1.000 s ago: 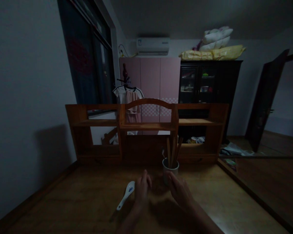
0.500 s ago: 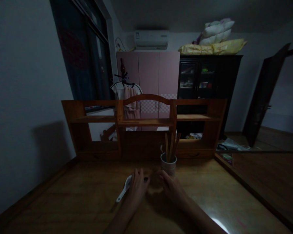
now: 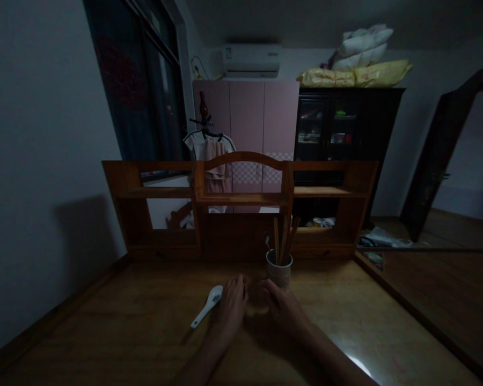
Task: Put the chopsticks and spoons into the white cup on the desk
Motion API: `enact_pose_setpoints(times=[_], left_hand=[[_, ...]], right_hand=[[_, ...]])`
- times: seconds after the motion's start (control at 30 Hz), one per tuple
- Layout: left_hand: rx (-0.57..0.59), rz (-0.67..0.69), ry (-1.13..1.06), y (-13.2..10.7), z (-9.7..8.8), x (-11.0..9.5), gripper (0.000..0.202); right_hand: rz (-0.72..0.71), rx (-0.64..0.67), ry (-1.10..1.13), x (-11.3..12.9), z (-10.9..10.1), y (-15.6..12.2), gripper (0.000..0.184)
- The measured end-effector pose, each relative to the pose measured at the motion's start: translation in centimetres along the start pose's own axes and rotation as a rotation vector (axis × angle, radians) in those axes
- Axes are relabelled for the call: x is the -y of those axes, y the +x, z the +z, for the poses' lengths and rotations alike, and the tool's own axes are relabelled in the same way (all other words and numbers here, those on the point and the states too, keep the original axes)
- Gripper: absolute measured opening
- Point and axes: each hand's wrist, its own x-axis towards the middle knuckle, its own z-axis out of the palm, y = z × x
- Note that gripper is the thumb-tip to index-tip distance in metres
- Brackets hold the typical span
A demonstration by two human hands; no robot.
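My left hand [image 3: 233, 301] is low over the desk, its fingers bent and drawn together. Whatever it may hold is hidden by the hand in the dim light. Just left of it lies a white soup spoon [image 3: 205, 310], its bowl close to my fingers and its handle toward me. My right hand [image 3: 282, 306] is closed with curled fingers, in front of a light-coloured cup [image 3: 279, 274] and partly covering its base. I cannot make out anything in this hand. Several wooden chopsticks [image 3: 282, 241] and a metal spoon [image 3: 267, 240] stand in the cup.
The wooden desk [image 3: 137, 316] carries a low shelf unit [image 3: 245, 200] along its back edge. A white wall [image 3: 44, 134] borders the left side. Beyond stand a pink wardrobe [image 3: 245, 112], a dark cabinet [image 3: 380, 123] and an open door [image 3: 443, 155].
My left hand has turned and moved slightly right, uncovering more of the white spoon's bowl. A dark spot beside its thumb no longer shows. My right hand stays nearly in place.
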Motion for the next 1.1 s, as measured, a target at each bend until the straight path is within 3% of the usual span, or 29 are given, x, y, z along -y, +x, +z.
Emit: enact_pose_setpoints(times=[0.17,0.27,0.37,0.5,0.63,0.77,1.1], left_hand=[[0.154,-0.086,-0.195,0.7,-1.6,-1.9,0.045],[0.181,-0.138,-0.258,1.1,-2.9,-3.6,0.043],[0.134,-0.128,-0.301,1.0,-3.5,-4.9,0.047],[0.042,-0.013,-0.374,0.5,-3.4,-5.4,0.06],[-0.04,0.137,-0.418,0.1,-3.3,-5.5,0.06],[-0.051,0.25,-0.421,0.0,-3.8,-6.0,0.054],[-0.111,0.288,-0.326,0.2,-4.6,-6.7,0.055]], right_hand=[[-0.004,-0.031,0.005,-0.5,0.3,0.1,0.022],[0.003,-0.027,0.03,-0.2,0.1,0.1,0.022],[-0.003,-0.02,0.078,0.7,-0.4,0.1,0.029],[-0.008,-0.044,0.097,1.5,-0.9,0.2,0.037],[0.002,-0.037,0.1,1.4,-0.9,0.1,0.029],[-0.01,-0.057,0.109,1.2,-0.7,-0.2,0.02],[0.036,-0.21,0.086,0.1,-0.2,-0.2,0.021]])
